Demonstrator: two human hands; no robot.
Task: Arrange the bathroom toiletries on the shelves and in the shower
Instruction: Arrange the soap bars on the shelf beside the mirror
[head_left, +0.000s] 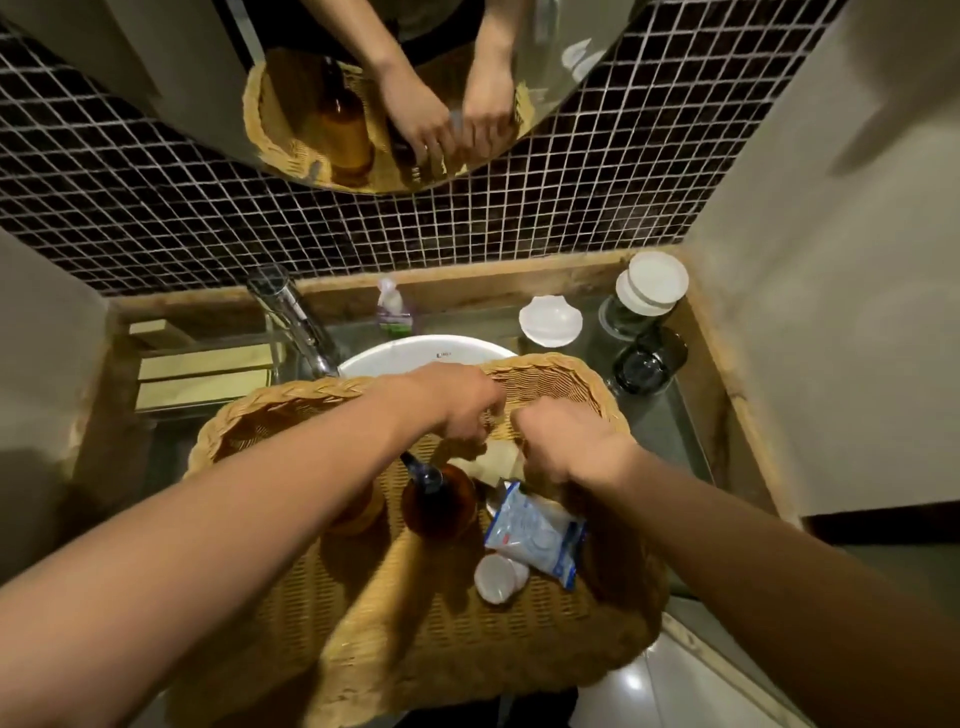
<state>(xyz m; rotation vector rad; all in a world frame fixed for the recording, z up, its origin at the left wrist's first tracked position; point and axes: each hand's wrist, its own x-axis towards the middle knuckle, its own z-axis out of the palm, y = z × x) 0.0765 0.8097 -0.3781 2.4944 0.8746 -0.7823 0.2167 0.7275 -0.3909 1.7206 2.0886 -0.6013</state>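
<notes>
Wicker basket (291, 405) overhangs the sink (415, 351). Left hand (457, 400) and right hand (566, 441) curl inside, near its far rim — grip contents indiscernible. Amber bottle (441, 501) stands between the forearms.

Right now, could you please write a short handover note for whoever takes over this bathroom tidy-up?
Left hand and right hand: both down inside the wicker basket, fingers curled around something small; what it is cannot be made out.
Still in the basket: amber pump bottle, blue-and-white packet, small white cup.
Already on the counter: white shell dish, white-lidded jar, dark glass.
Left: empty the basket onto the shelves and into the shower.
</notes>
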